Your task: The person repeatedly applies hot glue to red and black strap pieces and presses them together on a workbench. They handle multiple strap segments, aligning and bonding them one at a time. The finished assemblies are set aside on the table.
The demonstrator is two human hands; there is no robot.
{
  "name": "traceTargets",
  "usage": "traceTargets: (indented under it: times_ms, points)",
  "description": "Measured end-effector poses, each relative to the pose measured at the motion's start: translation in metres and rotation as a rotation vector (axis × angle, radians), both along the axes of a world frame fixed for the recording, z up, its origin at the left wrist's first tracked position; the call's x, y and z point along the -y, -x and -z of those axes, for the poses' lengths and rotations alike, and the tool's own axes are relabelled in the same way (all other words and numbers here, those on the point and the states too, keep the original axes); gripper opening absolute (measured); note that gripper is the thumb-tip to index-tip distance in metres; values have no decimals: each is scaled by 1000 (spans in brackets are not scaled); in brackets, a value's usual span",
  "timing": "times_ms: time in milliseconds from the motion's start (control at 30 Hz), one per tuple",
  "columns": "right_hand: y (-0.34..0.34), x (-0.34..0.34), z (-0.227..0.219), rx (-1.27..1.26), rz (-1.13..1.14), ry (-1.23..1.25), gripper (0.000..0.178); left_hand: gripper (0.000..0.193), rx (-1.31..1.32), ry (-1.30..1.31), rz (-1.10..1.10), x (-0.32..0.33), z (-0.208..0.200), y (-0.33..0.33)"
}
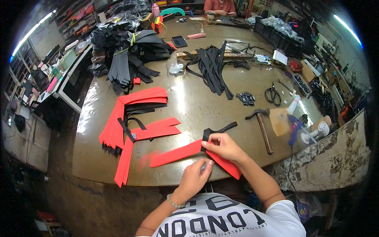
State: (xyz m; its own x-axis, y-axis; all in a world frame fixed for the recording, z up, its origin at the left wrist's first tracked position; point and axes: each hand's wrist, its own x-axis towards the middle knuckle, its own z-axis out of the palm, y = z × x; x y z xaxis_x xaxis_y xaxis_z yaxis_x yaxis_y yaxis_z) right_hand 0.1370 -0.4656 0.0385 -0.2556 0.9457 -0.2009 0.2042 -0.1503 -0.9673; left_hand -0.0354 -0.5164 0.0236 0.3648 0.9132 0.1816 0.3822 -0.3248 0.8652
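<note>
My right hand (225, 147) pinches a red strap (177, 155) where a black strap (219, 129) crosses it, low on the surface (197, 102). My left hand (195, 178) fingers pinch a small metal tool (203, 168).

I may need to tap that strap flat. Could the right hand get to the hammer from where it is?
Probably yes. The hammer lies on the bare table just right of the right hand, nothing between them. But that hand is pinching the red strap, so it must let go first.
</note>
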Motion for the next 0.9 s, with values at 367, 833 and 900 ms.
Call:
traceTargets:
  times_ms: [367,833,900]
  points:
    - [-13,-16,10,-330,-86,77,25,27,-140,-31,-101,-41,-19,19]
    - [35,-21,42,476,158,-598,37,25,-394,-154,-283,-62,26,10]
    - [37,-21,44,542,148,-616,26,26,-380,-79,-307,-62,26,9]
